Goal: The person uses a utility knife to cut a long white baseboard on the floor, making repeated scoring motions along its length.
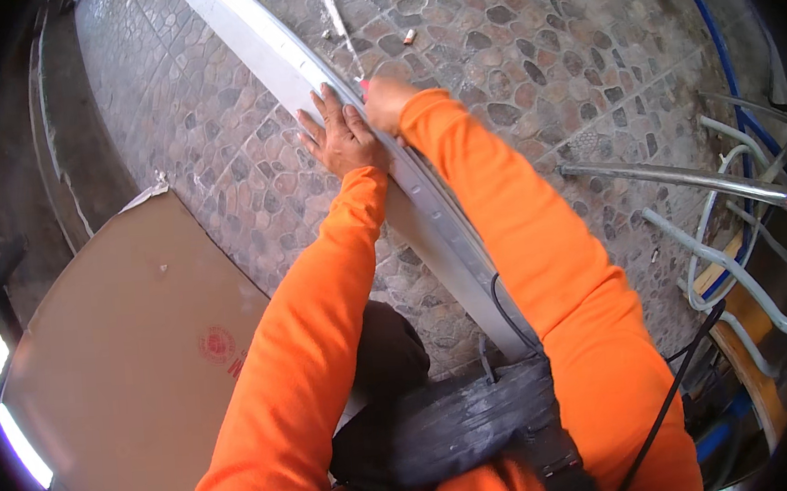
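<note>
A long pale metal strip with a ridged edge and small slots runs diagonally from the top left down toward my body. My left hand lies on it with fingers spread, pressing its upper face and holding nothing. Just to the right, at the strip's far edge, my right hand is closed around a tool with a red handle. Most of that tool is hidden by the fingers, so its exact kind does not show. A thin pale line reaches away from the red part across the floor.
Stone-patterned floor lies around the strip, with a small orange-brown scrap on it. A brown cardboard sheet stands at the left. Bent metal tubes and a blue frame crowd the right. A dark cable passes my right arm.
</note>
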`<move>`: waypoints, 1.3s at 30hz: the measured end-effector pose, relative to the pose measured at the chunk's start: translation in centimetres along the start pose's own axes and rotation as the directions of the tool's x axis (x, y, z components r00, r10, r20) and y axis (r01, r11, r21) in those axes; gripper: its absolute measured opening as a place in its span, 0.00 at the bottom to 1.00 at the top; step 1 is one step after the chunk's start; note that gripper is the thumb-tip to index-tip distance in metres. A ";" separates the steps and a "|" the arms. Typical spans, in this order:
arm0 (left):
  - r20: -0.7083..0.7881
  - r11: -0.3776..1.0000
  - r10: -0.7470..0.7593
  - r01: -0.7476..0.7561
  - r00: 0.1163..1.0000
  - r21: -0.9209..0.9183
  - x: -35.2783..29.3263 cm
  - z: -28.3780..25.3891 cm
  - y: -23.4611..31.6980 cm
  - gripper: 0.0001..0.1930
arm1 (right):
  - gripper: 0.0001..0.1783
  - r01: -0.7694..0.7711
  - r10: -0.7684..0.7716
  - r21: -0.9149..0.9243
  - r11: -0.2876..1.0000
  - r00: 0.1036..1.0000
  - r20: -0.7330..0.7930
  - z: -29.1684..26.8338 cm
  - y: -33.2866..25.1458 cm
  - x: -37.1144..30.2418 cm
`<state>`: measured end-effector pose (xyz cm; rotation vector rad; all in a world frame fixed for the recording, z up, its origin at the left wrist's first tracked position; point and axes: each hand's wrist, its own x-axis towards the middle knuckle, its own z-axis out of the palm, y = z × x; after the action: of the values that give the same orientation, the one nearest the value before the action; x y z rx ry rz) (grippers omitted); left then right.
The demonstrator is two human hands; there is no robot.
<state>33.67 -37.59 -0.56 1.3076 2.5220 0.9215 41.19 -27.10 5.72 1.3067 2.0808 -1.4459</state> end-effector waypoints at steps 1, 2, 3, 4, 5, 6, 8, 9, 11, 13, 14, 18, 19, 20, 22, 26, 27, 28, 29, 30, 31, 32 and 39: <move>0.007 1.000 -0.001 0.001 1.000 0.012 -0.3 0.0 -0.1 0.26 | 0.18 -0.156 0.131 0.193 0.969 0.982 0.136 -0.5 0.3 -0.5; 0.019 1.000 0.001 -0.001 1.000 0.030 -0.4 -0.2 -0.2 0.26 | 0.16 -0.131 0.117 0.088 0.987 0.983 0.143 -1.2 0.1 -1.5; 0.016 0.999 0.000 0.000 1.000 0.037 -0.3 -0.5 -0.3 0.26 | 0.16 -0.125 0.110 0.090 0.988 0.983 0.148 -0.5 0.0 -1.2; 0.009 0.999 0.000 0.000 1.000 0.038 -0.2 -0.7 -0.6 0.26 | 0.16 -0.016 0.019 0.037 0.999 0.995 -0.098 0.5 0.1 -0.7; 0.001 1.000 0.000 0.000 1.000 0.025 0.0 -0.5 -0.4 0.26 | 0.15 0.069 -0.082 -0.050 0.996 0.937 -0.339 0.6 0.0 -0.7; -0.002 1.000 -0.002 0.002 1.000 0.021 -0.1 -0.3 -0.2 0.26 | 0.15 0.069 -0.084 -0.056 0.996 0.937 -0.339 0.3 -0.3 -0.1; -0.027 0.998 -0.008 0.009 1.000 0.056 -0.5 0.3 -0.1 0.26 | 0.19 0.026 -0.063 -0.108 0.994 0.932 -0.358 -0.4 -2.1 2.3; -0.038 0.998 -0.003 0.006 0.999 0.067 -0.2 0.2 -0.6 0.26 | 0.19 0.041 -0.076 -0.105 0.994 0.931 -0.358 -1.2 -3.7 3.0; -0.009 0.996 0.046 -0.045 0.999 0.081 -0.3 0.6 -2.1 0.24 | 0.21 0.048 -0.097 -0.268 0.962 0.980 -0.174 -2.1 -6.1 4.5; 0.023 0.976 0.081 -0.084 0.996 0.201 0.7 1.4 -2.5 0.24 | 0.20 0.016 -0.051 -0.409 0.912 0.996 -0.075 -3.2 -7.3 7.2; 0.009 0.982 0.094 -0.095 0.996 0.166 0.2 1.5 -2.8 0.24 | 0.20 0.005 -0.009 -0.475 0.880 1.000 -0.006 -2.3 -7.1 7.4; -0.036 0.988 0.092 -0.087 0.995 0.125 -0.2 0.4 -3.7 0.24 | 0.20 -0.124 0.152 0.175 0.977 0.976 -0.156 0.6 -5.6 3.2; -0.036 0.991 0.100 -0.096 0.994 0.093 -0.1 0.7 -2.3 0.24 | 0.21 -0.134 0.165 0.161 0.978 0.966 -0.201 1.6 -3.8 2.5; -0.027 0.998 0.056 -0.055 0.998 0.029 0.2 0.6 -1.1 0.24 | 0.23 -0.136 0.170 0.147 0.980 0.954 -0.246 2.4 -2.2 2.0; 0.005 0.999 -0.019 0.019 1.000 0.037 -0.1 0.0 -1.1 0.24 | 0.22 -0.166 0.193 0.129 0.978 0.953 -0.234 4.4 -1.4 -2.3; 0.014 1.000 -0.020 0.020 1.000 0.018 -0.2 -0.1 0.6 0.25 | 0.17 -0.223 0.221 0.011 0.975 0.952 -0.211 6.5 2.8 -8.2; 0.022 1.000 -0.022 0.021 1.000 0.018 -0.3 -0.2 0.5 0.25 | 0.17 -0.236 0.229 -0.010 0.972 0.955 -0.190 7.5 3.6 -10.1; 0.002 0.999 -0.004 0.004 1.000 0.039 0.2 -0.7 0.4 0.25 | 0.16 -0.236 0.228 -0.029 0.971 0.958 -0.175 8.3 4.0 -11.9; -0.005 0.998 0.001 -0.001 1.000 0.056 0.0 -0.8 0.2 0.25 | 0.16 -0.243 0.235 -0.029 0.970 0.957 -0.169 9.1 4.9 -13.6; -0.010 0.998 0.003 -0.003 1.000 0.059 0.2 -0.5 0.3 0.25 | 0.15 -0.241 0.230 -0.059 0.969 0.962 -0.144 9.4 5.8 -15.0; -0.008 0.999 0.000 0.000 1.000 0.054 -0.1 -0.5 0.4 0.25 | 0.14 -0.234 0.224 -0.087 0.968 0.968 -0.118 9.4 6.3 -15.6; -0.005 1.000 0.008 -0.007 1.000 0.029 0.5 -0.8 0.3 0.25 | 0.14 -0.218 0.206 -0.082 0.972 0.969 -0.133 8.1 5.8 -15.3; -0.003 1.000 -0.011 0.011 1.000 -0.003 0.0 -0.4 0.6 0.25 | 0.14 0.073 -0.130 -0.158 0.985 0.912 -0.390 0.1 0.0 -3.7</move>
<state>33.87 -37.50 0.14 1.2909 2.5267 0.9249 43.19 -29.05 8.08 1.5606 2.4903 -1.1123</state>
